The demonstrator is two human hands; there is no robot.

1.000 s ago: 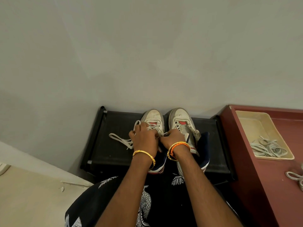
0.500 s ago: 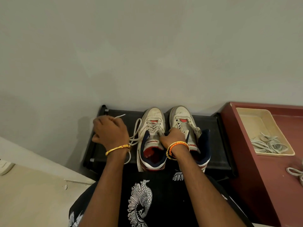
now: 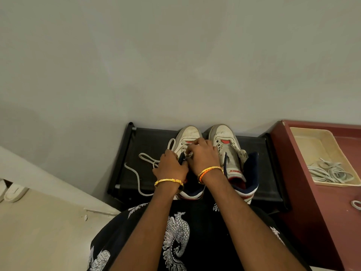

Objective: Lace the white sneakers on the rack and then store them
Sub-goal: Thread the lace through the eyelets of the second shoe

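Both hands are bunched right over the left sneaker [image 3: 188, 133], fingers curled in tight at the lace area. The left hand [image 3: 170, 165] sits on the near-left side of the tongue with its fingers bent down around the dark collar edge, seemingly gripping it along with the lace, though the exact pinch is hidden by the knuckles. The right hand [image 3: 203, 155] reaches across from the other side, fingertips curled onto the eyelet rows just behind the toe; it looks like it's pinching the lace there, but I can't really see the lace in its fingers.

The white lace [image 3: 145, 159] trails out from under the left hand, looping over the black rack [image 3: 148, 137] toward its left edge, with one end running down to the near edge.

The right sneaker [image 3: 226, 141] sits just beside the first, touching it, toes pointing at the back edge by the wall, not touched by either hand.

Off to the right there's a red cabinet [image 3: 322, 202] with a cream tray [image 3: 304, 133] holding a pile of spare laces [image 3: 330, 171].
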